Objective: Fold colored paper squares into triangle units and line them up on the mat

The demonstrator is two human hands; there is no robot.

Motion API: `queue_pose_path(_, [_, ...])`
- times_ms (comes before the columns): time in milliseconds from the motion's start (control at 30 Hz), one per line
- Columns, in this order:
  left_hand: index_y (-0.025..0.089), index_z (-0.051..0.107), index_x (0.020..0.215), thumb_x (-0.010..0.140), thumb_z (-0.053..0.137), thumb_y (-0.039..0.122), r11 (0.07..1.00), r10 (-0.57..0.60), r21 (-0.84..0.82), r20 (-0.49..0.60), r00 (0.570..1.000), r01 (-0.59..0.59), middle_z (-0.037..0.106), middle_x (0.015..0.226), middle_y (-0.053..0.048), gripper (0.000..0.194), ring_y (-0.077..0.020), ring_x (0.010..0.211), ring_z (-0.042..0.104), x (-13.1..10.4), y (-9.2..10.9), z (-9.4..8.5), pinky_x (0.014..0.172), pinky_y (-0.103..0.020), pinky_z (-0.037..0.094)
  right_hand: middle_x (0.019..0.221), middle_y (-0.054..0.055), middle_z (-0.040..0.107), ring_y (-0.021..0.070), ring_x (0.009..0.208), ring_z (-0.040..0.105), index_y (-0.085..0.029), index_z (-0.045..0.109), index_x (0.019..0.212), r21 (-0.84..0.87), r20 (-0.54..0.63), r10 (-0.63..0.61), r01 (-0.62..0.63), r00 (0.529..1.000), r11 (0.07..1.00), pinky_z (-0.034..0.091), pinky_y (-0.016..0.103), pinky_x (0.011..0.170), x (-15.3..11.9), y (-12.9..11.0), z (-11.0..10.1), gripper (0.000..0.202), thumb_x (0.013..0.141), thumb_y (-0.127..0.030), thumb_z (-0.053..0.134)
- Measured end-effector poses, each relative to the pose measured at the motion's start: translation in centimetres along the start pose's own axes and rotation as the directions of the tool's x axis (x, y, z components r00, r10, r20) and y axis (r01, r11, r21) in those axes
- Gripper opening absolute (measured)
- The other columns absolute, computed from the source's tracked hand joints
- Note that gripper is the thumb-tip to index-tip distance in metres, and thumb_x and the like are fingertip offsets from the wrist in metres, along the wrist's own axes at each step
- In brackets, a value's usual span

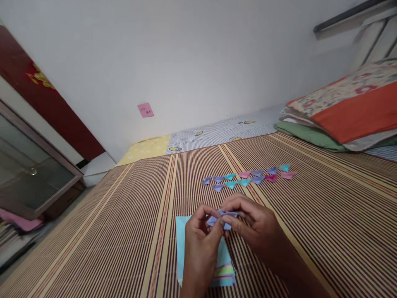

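Note:
A small folded lavender paper boat [223, 220] is pinched between both my hands, above a stack of coloured paper sheets. My left hand [203, 240] grips its left side with thumb and forefinger. On the right side, my right hand [251, 219] holds it the same way, the thumbs close together at the middle. Beneath my left hand lies the paper stack [181, 236], light blue on top, with other colours at its lower edge. Beyond my hands, several folded paper boats [244, 182] in blue, purple and pink stand in two rows on the striped mat [139, 215].
Folded bedding [356, 111] in orange, floral and green is piled at the right. Patterned cloth [211, 132] runs along the wall behind the mat. A pink note [145, 110] sticks to the wall. At the left stands a glass-fronted cabinet [34, 161].

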State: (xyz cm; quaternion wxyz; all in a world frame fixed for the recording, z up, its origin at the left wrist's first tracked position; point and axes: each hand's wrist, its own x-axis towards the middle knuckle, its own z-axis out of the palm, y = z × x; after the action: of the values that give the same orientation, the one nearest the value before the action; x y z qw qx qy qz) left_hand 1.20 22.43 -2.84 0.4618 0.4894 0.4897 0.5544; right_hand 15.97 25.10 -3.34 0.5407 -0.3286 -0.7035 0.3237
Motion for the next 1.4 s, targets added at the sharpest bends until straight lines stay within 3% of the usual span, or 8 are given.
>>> queue_pose_path(133, [0.020, 0.062, 0.080, 0.089, 0.067, 0.028, 0.957, 0.118, 0.267, -0.019, 0.993, -0.109, 0.061, 0.076, 0.000, 0.013, -0.0163, 0.071, 0.058, -0.1, -0.2, -0.7, 0.066, -0.026, 0.046, 0.089, 0.001, 0.066, 0.0174, 0.089, 0.064, -0.022, 0.065, 0.082, -0.081, -0.044, -0.080, 0.076, 0.996, 0.994, 0.050, 0.029, 0.080, 0.1, 0.1, -0.1, 0.013, 0.094, -0.018, 0.062])
queue_pose_path(233, [0.021, 0.064, 0.082, 0.091, 0.064, 0.025, 0.924, 0.170, 0.350, -0.012, 0.985, -0.155, 0.061, 0.077, 0.000, 0.010, -0.0174, 0.073, 0.057, 0.0, -0.5, -0.9, 0.067, -0.028, 0.046, 0.083, 0.000, 0.065, 0.0161, 0.081, 0.063, -0.021, 0.064, 0.081, -0.103, -0.021, -0.067, 0.064, 0.998, 0.993, 0.048, 0.027, 0.072, 0.1, 0.0, -0.1, 0.017, 0.096, -0.016, 0.058])
queue_pose_path(533, [0.020, 0.069, 0.084, 0.095, 0.058, 0.017, 0.892, 0.289, 0.339, 0.077, 0.954, -0.298, 0.064, 0.086, -0.002, 0.016, -0.0169, 0.080, 0.062, -0.1, 0.1, -0.9, 0.073, -0.027, 0.047, 0.083, 0.000, 0.064, 0.0158, 0.080, 0.062, -0.021, 0.062, 0.085, -0.096, 0.034, -0.013, 0.016, 0.999, 0.995, 0.047, 0.027, 0.072, 0.0, 0.0, 0.0, 0.017, 0.098, -0.018, 0.053])
queue_pose_path(833, [0.021, 0.068, 0.085, 0.094, 0.062, 0.029, 0.960, 0.126, 0.253, 0.005, 0.992, -0.123, 0.063, 0.074, 0.001, 0.014, -0.0167, 0.070, 0.060, -0.1, -0.1, -0.9, 0.067, -0.027, 0.046, 0.084, -0.001, 0.064, 0.0154, 0.080, 0.062, -0.022, 0.061, 0.087, -0.011, 0.023, 0.054, -0.054, 0.998, 0.998, 0.046, 0.027, 0.072, 0.0, 0.5, -0.7, 0.015, 0.099, -0.023, 0.053])
queue_pose_path(1067, [0.021, 0.070, 0.084, 0.095, 0.063, 0.028, 0.920, 0.212, 0.329, 0.035, 0.977, -0.212, 0.067, 0.085, -0.002, 0.014, -0.0180, 0.079, 0.063, -0.2, -0.1, -0.9, 0.072, -0.028, 0.046, 0.081, -0.002, 0.062, 0.0145, 0.075, 0.059, -0.022, 0.062, 0.086, -0.038, 0.041, 0.075, -0.073, 0.996, 0.997, 0.046, 0.027, 0.068, 0.0, 0.2, -0.7, 0.012, 0.097, -0.021, 0.055])
queue_pose_path(1167, [0.021, 0.069, 0.085, 0.096, 0.061, 0.026, 0.912, 0.238, 0.334, 0.044, 0.970, -0.239, 0.067, 0.087, -0.002, 0.014, -0.0183, 0.081, 0.064, -0.2, 0.0, -0.8, 0.074, -0.029, 0.047, 0.080, -0.003, 0.061, 0.0140, 0.071, 0.057, -0.022, 0.063, 0.089, -0.097, 0.037, 0.033, -0.029, 0.999, 0.995, 0.045, 0.026, 0.065, -0.1, -0.2, -0.5, 0.009, 0.093, -0.016, 0.057])
queue_pose_path(1400, [0.020, 0.069, 0.086, 0.098, 0.056, 0.022, 0.865, 0.300, 0.402, 0.061, 0.952, -0.299, 0.064, 0.082, -0.002, 0.018, -0.0180, 0.078, 0.062, -0.4, 0.3, -0.5, 0.070, -0.029, 0.046, 0.084, 0.002, 0.060, 0.0179, 0.082, 0.060, -0.020, 0.059, 0.081, -0.273, -0.011, -0.145, 0.137, 0.989, 0.952, 0.045, 0.031, 0.074, -0.1, -0.2, 0.2, 0.015, 0.088, -0.008, 0.053])
